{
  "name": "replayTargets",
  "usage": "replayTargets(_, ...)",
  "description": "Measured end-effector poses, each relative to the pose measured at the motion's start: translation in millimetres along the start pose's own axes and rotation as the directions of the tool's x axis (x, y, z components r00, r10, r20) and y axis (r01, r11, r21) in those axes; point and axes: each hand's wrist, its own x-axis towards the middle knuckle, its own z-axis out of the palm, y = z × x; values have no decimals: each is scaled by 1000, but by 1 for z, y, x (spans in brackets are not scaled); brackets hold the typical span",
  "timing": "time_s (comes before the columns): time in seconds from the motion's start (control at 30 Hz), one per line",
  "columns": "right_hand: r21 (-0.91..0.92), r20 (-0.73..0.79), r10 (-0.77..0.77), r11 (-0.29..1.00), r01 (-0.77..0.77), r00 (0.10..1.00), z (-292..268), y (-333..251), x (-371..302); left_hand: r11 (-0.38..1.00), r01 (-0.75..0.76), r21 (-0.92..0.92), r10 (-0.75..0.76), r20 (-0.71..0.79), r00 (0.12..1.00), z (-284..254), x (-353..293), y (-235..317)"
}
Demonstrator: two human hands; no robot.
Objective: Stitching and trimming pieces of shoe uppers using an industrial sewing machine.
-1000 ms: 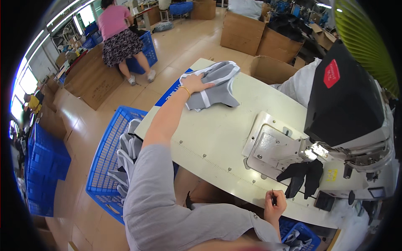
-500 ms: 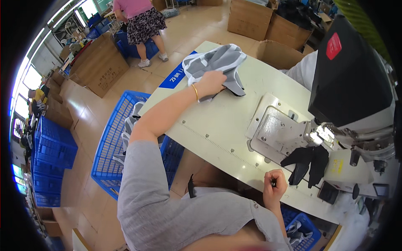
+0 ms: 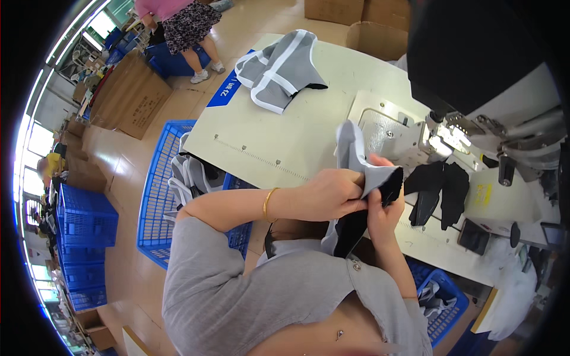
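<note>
My left hand (image 3: 335, 193) pinches a grey fabric piece (image 3: 351, 148) with a black side, in front of the sewing machine (image 3: 475, 133). From the right, my right hand (image 3: 384, 221) grips the same piece, its thumb near the black edge. Part of the fabric stands up above my hands, and a black and grey part hangs below them over the table's near edge. Farther off, grey fabric pieces with white trim (image 3: 279, 71) lie on the white table (image 3: 237, 127). Black fabric pieces (image 3: 438, 188) rest right of my hands, beside the machine.
A blue basket (image 3: 155, 196) with grey and white pieces stands left of the table; another blue basket (image 3: 454, 296) is below right. Stacked blue crates (image 3: 86, 222) and a cardboard box (image 3: 133, 98) stand on the left. A person in a pink top (image 3: 172, 12) stands at the back.
My left hand has come back from the far pile with a grey and black fabric piece. My right hand has moved up to it and now grips it too.
</note>
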Motion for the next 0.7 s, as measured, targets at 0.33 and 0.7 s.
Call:
replayTargets(0.33, -12, -59, 160, 987, -161, 985, -37, -1, -14, 886, 264, -381, -407, -366, 837, 16, 8, 40)
replayTargets(0.7, -54, 382, -72, 994, 100, 921, -69, 7, -22, 694, 514, -504, -592, 6, 806, 3, 12, 1)
